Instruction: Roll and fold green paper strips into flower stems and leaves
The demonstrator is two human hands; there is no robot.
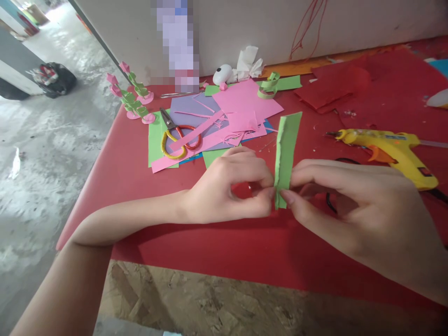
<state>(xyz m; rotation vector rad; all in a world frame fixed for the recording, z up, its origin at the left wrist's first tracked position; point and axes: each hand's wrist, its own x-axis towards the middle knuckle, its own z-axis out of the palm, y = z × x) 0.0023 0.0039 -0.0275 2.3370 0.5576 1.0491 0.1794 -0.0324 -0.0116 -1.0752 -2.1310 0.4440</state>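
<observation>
Head view: we see the left hand [224, 189] and right hand [353, 205], each grip pinched tight on the lower end of a green paper strip [287, 156] held upright above the red counter [210, 242]. Glue gun [388, 151] lies just beside; we judge uneven pull could tear or crease the strip.

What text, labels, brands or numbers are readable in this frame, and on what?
None readable.
Yellow glue gun: a small dark mark near its grip, too small to read.
Pixelated patch on the wall: blurred, nothing legible.
Green paper strip pinched by left hand and right hand: plain, no print.
Scissors and coloured paper sheets: no marking visible.
</observation>
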